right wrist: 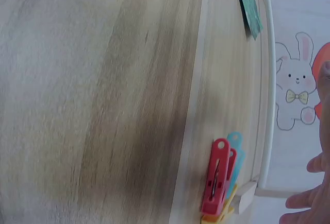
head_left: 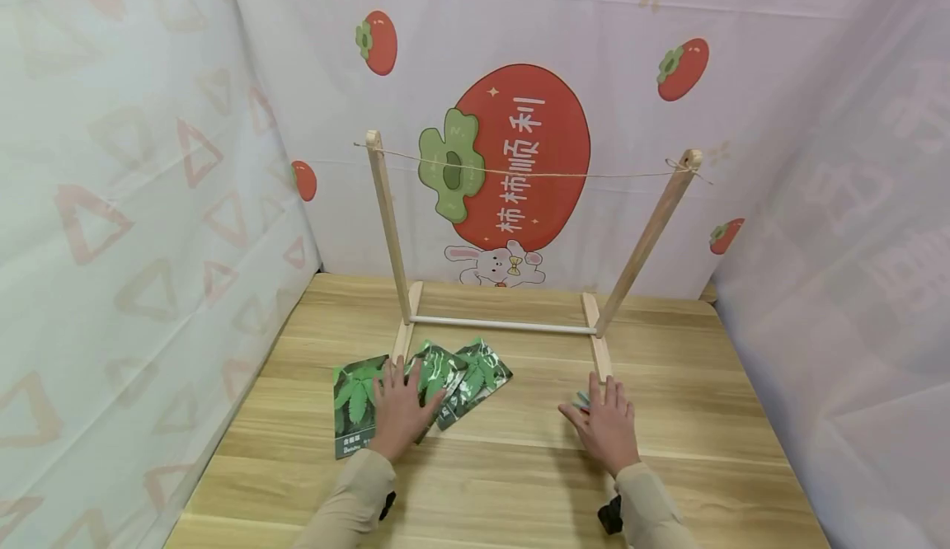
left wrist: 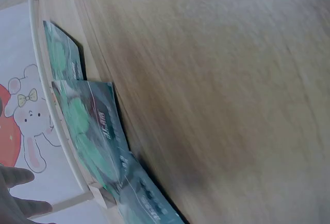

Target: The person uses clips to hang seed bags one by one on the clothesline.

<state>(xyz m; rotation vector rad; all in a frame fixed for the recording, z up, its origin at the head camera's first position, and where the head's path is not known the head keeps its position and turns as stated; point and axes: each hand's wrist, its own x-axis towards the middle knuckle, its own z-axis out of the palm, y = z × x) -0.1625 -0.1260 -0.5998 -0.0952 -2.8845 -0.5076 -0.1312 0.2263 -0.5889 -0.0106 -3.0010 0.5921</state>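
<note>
Packets [head_left: 355, 405] printed with green leaves — three of them — are laid on the desk [head_left: 505, 483], left of centre. The left hand [head_left: 401, 410] is held over them with fingers spread; whether contact is made cannot be told. The right hand [head_left: 610, 429], also spread, is held beside red, blue and yellow clothespins [right wrist: 217, 183], close to a wooden frame [head_left: 388, 227] strung with twine [head_left: 564, 175].

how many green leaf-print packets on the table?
3: left packet, partly hidden by the left hand; middle packet, also partly hidden by it; right packet, its edge meeting the middle one's. Others could be hidden underneath.
</note>
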